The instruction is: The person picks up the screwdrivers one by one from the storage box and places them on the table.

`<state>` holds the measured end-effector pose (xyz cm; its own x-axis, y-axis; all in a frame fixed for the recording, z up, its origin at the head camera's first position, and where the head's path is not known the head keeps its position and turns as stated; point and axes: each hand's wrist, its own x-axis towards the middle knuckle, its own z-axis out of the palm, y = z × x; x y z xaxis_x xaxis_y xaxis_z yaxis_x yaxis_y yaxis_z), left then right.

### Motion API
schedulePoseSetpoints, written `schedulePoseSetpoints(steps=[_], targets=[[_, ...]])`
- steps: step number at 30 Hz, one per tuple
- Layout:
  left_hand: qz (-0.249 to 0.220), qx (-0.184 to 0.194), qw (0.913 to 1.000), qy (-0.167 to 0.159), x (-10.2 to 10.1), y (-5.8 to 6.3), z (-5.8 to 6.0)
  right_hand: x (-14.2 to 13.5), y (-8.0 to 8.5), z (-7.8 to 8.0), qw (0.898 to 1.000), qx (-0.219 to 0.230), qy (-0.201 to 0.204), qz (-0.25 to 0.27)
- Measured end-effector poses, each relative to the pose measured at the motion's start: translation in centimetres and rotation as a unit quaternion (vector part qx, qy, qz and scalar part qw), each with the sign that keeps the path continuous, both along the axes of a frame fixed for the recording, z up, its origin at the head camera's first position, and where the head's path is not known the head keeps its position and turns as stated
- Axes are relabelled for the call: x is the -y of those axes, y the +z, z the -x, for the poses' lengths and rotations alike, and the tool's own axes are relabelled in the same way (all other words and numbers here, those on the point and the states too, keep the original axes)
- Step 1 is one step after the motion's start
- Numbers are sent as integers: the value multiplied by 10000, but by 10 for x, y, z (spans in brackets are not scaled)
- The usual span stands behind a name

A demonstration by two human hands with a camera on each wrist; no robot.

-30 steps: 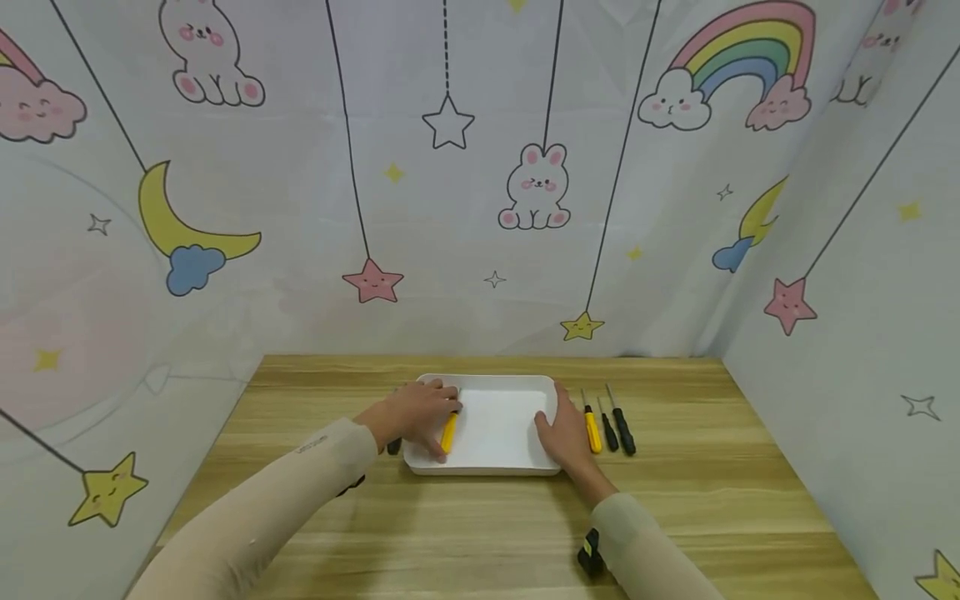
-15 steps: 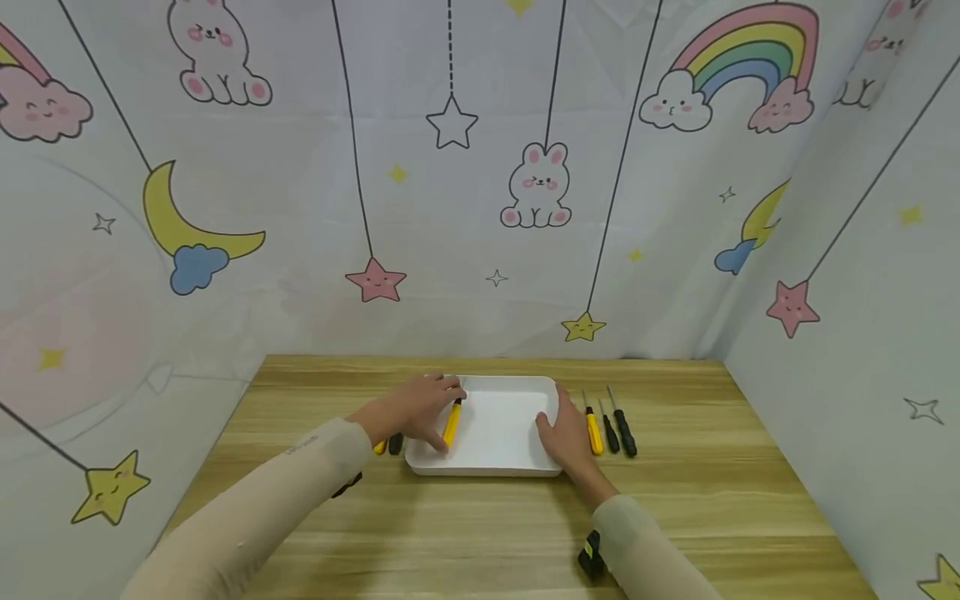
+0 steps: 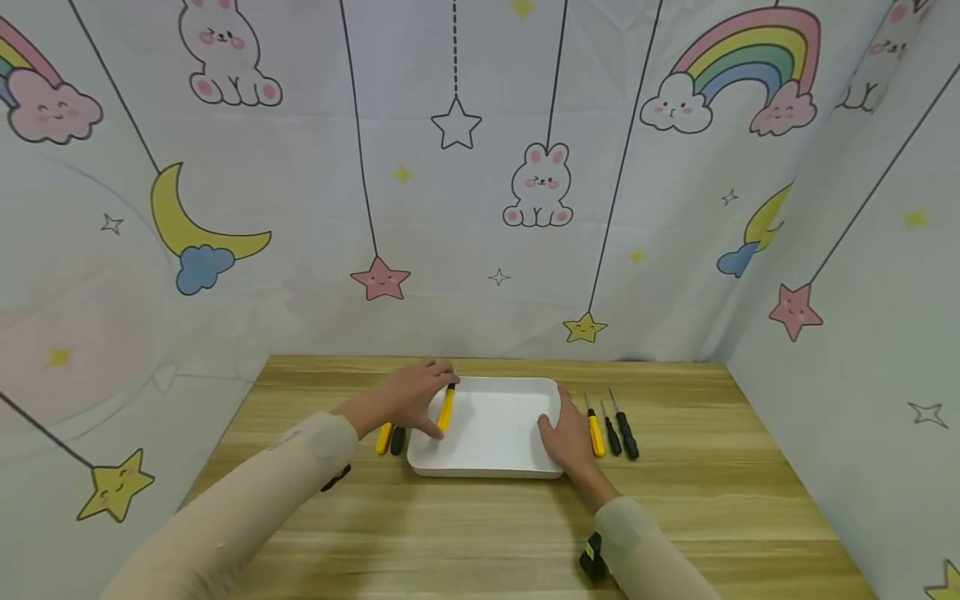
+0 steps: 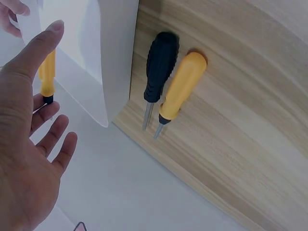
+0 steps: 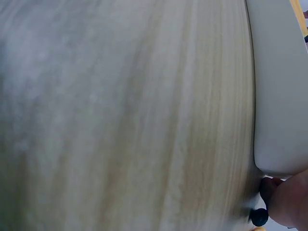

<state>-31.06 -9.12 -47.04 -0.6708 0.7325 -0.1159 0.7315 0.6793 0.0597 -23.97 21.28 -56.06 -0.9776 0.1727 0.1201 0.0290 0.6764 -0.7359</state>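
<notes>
My left hand pinches a yellow-handled screwdriver between thumb and fingers, over the left end of a white tray. In the left wrist view, the screwdriver's yellow handle shows behind the thumb, its black collar beside the fingers. My right hand grips the tray's right side, thumb over the rim and fingers outside. The right wrist view shows the tray's outer wall and part of that hand at its corner.
Left of the tray lie a black screwdriver and a yellow screwdriver, side by side. To its right are a yellow screwdriver and two black ones, the outer one longer. A patterned curtain rises behind the wooden table.
The left hand has moved up and slightly left with the yellow screwdriver, from inside the tray toward its left rim. The right hand has stayed on the tray's right side.
</notes>
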Motion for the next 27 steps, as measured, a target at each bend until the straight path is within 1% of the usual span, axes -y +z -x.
schedulePoseSetpoints(steps=[7, 11, 16, 19, 27], targets=[[101, -10, 9997, 228, 15, 5, -2, 2, -5, 0, 10000, 24, 39, -62], [112, 12, 9996, 262, 21, 8, -4, 2, -6, -1, 10000, 49, 19, -49], [152, -132, 9993, 312, 29, 13, -6, 0, -5, -1, 10000, 31, 69, -43], [166, -206, 9990, 356, 32, 16, -6, -1, -3, -1, 9999, 51, 90, -34], [87, -175, 9988, 450, 35, 20, -8, -5, -2, -3, 9999, 106, 61, -30]])
